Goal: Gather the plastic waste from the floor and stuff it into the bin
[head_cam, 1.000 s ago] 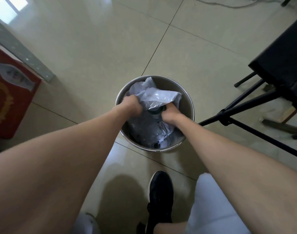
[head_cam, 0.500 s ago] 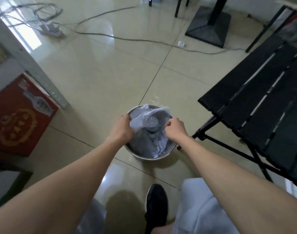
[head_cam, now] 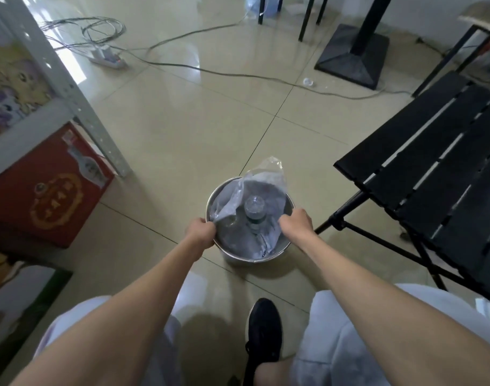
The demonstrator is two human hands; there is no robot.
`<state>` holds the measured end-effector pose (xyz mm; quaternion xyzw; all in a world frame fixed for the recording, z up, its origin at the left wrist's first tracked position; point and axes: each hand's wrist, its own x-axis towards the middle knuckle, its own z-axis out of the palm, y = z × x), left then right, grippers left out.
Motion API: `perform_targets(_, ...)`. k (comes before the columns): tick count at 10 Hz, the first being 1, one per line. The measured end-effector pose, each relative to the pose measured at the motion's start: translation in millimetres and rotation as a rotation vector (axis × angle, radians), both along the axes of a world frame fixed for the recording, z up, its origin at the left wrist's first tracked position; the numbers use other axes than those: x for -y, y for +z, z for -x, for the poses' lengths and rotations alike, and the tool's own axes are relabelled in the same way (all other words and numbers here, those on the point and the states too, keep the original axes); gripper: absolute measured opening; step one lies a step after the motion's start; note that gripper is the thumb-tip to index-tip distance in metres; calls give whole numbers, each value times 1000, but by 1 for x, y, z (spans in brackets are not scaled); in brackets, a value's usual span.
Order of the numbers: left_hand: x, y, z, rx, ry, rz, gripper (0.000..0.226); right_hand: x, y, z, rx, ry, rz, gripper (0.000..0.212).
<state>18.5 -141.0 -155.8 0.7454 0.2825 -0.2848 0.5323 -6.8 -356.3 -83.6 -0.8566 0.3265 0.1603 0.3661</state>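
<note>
Nearly done. Plastic bag (head_cam: 261,188) and bottle (head_cam: 254,211) inside the bin (head_cam: 255,256), bag top poking above its rim. Left hand (head_cam: 200,232) and right hand (head_cam: 296,222) closed on bag edges at the rim. Small clear cup (head_cam: 308,82) far beyond bin, maybe left.

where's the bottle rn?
Head view, lower centre: the bottle stands in the bin amid crumpled plastic, between the left hand and right hand at the rim.

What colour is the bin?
Shiny silver metal bin, seen in the head view, the only one.
</note>
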Motion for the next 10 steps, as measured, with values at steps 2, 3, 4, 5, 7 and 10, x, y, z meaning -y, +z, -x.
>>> perform_targets(2, -34, 38, 17, -7, 89, -63, 35, -38, -5, 0, 35, 51, -56, 34)
perform_targets(3, -43, 40, 20, 12, 88, -62, 29, -50, -12, 2, 40, 77, -25, 39)
perform_targets(4, -43, 42, 21, 50, 148, -60, 30, -45, -13, 4, 51, 63, 6, 34)
perform_targets(5, -49, 37, 28, 52, 208, -48, 31, -43, -12, 0, 53, 48, -27, 27)
perform_targets(7, -59, 34, 33, 82, 329, -155, 31, -62, -13, -5, 71, 81, -90, 25)
perform_targets(10, -93, 90, 21, 154, 151, -245, 56, -58, 31, -16, 224, -39, -166, 16)
